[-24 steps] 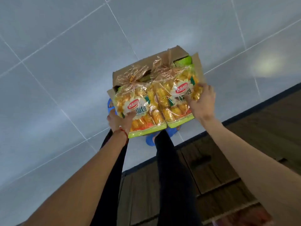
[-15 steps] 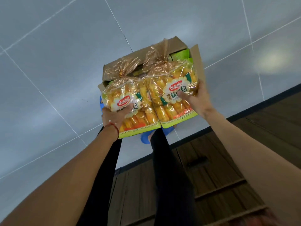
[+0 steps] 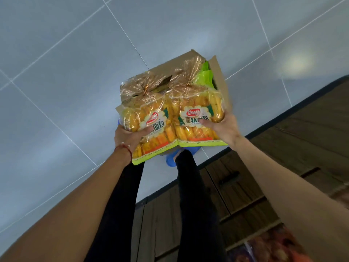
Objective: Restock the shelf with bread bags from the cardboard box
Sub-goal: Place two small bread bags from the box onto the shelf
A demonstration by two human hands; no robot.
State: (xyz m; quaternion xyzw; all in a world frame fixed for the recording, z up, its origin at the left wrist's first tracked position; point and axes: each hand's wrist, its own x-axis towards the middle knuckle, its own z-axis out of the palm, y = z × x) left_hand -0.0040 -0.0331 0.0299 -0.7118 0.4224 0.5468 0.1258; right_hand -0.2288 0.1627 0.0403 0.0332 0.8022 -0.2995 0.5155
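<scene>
I hold two clear bags of yellow bread side by side above an open cardboard box (image 3: 220,72) that stands on the tiled floor. My left hand (image 3: 128,138) grips the left bread bag (image 3: 149,127) at its lower left side. My right hand (image 3: 223,127) grips the right bread bag (image 3: 196,118) at its right edge, thumb across the label. Each bag has a twisted, tied top and a green bottom strip. A green bag (image 3: 204,75) still lies inside the box, mostly hidden behind the two lifted bags.
Grey floor tiles (image 3: 66,72) fill the left and top. A dark wooden cabinet with drawers and handles (image 3: 245,186) runs along the right, under the shelf. My legs in black trousers (image 3: 188,195) and blue shoes (image 3: 171,159) stand just before the box. Blurred packaged goods (image 3: 273,246) show bottom right.
Both hands have lifted the two bread bags further up out of the box and closer to me. The bags now sit level with each other.
</scene>
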